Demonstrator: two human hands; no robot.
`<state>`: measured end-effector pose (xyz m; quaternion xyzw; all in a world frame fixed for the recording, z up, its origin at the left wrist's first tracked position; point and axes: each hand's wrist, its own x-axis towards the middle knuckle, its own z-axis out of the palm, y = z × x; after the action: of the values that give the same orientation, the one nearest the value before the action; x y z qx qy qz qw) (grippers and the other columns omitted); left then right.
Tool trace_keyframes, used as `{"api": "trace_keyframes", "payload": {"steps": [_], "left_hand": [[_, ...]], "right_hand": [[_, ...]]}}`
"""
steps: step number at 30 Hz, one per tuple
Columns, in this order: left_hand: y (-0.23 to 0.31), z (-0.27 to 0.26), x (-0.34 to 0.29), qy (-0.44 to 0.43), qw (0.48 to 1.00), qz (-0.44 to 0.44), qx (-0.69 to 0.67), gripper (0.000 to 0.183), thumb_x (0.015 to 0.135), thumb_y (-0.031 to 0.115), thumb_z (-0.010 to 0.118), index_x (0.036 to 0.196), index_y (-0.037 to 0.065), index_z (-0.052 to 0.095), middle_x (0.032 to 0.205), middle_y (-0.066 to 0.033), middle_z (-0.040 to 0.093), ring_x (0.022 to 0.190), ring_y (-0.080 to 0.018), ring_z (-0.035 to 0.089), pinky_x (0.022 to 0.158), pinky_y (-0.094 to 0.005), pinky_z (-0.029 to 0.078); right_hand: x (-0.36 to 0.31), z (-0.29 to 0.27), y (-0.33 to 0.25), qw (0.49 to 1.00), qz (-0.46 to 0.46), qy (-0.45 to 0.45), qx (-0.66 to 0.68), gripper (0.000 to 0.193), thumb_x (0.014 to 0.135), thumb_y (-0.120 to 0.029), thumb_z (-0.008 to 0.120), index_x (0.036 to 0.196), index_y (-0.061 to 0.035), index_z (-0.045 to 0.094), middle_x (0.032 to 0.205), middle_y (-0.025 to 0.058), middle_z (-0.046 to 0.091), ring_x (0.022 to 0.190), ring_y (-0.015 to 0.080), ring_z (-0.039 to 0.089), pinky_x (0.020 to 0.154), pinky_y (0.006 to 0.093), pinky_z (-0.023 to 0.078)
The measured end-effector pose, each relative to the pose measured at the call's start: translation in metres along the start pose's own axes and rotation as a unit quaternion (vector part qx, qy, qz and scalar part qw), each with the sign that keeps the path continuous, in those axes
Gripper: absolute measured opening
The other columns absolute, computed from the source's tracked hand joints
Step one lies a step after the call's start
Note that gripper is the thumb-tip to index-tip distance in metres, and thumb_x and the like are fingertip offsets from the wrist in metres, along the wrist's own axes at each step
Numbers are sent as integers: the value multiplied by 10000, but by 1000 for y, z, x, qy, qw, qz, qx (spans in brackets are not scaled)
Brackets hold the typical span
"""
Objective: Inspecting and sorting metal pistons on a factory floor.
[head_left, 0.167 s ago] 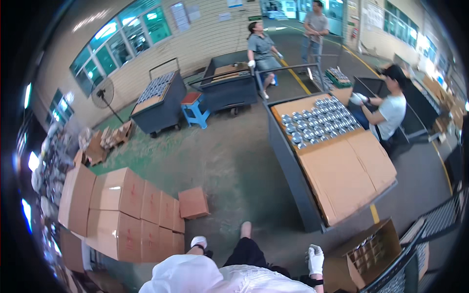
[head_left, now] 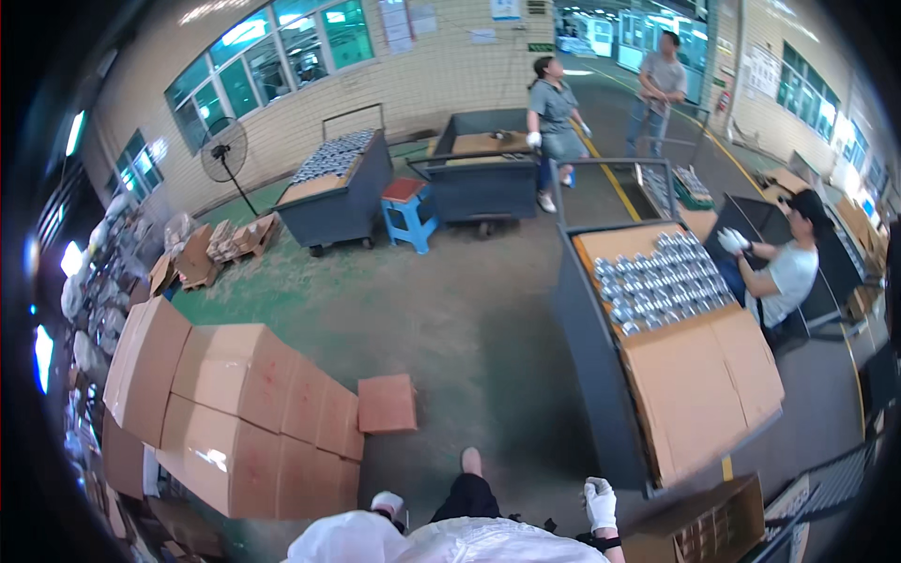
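My left hand point(head_left: 386, 503) in a white glove hangs low at my side, only partly visible above my white shirt, near the stacked cardboard boxes point(head_left: 239, 403). My right hand point(head_left: 600, 503), also gloved white, hangs at my other side with fingers loosely together, holding nothing, close to the corner of a dark grey cart point(head_left: 587, 357). The cart's top carries cardboard sheets and several shiny metal cylindrical parts point(head_left: 657, 281). My foot point(head_left: 471, 462) shows ahead on the concrete floor.
A small cardboard box point(head_left: 387, 403) lies on the floor. An open box point(head_left: 713, 530) stands at lower right. A seated person point(head_left: 779, 267) in white gloves works at the cart's far side. Two people point(head_left: 556, 117) stand behind, by other carts point(head_left: 338, 192), a blue stool point(head_left: 409, 214) and a fan point(head_left: 223, 150).
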<state>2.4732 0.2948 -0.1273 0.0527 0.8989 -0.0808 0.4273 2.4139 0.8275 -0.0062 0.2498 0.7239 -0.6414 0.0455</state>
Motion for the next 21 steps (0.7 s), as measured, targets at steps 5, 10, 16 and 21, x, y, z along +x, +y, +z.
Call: {"api": "trace_keyframes", "payload": {"steps": [5,10,16,21], "left_hand": [[-64,-59,32,-68,964,-13,-257,374,860,309,454,1027,87,703,1122,-167,654,1035,-351,623,883,-438,482],[-127,-129,107,157,894,-181,-378,379,869,332,437,930,78,713,1018,-188,669,989,-363,631,884,-452,497],[-184,-181,196,181,839,-229,-459,360,853,353,479,945,90,707,1045,-187,666,1002,-370,627,882,-452,491],[-216,-212,241,23,949,-144,-281,344,842,367,554,1043,137,712,1122,-150,658,1027,-337,635,891,-444,506]], "right_hand": [[87,137,-112,968,-123,-89,-198,182,918,-147,583,1069,-50,616,688,41,636,543,95,570,488,254,460],[200,222,-169,943,-166,-81,-277,179,876,-183,611,994,-54,649,826,151,693,742,277,690,670,377,548],[322,300,-245,894,-287,-49,-342,163,874,-154,619,992,-46,647,804,156,689,723,270,694,671,367,543],[424,386,-335,865,-326,-29,-381,183,875,-210,607,988,-73,650,853,179,678,823,352,661,732,429,530]]}}
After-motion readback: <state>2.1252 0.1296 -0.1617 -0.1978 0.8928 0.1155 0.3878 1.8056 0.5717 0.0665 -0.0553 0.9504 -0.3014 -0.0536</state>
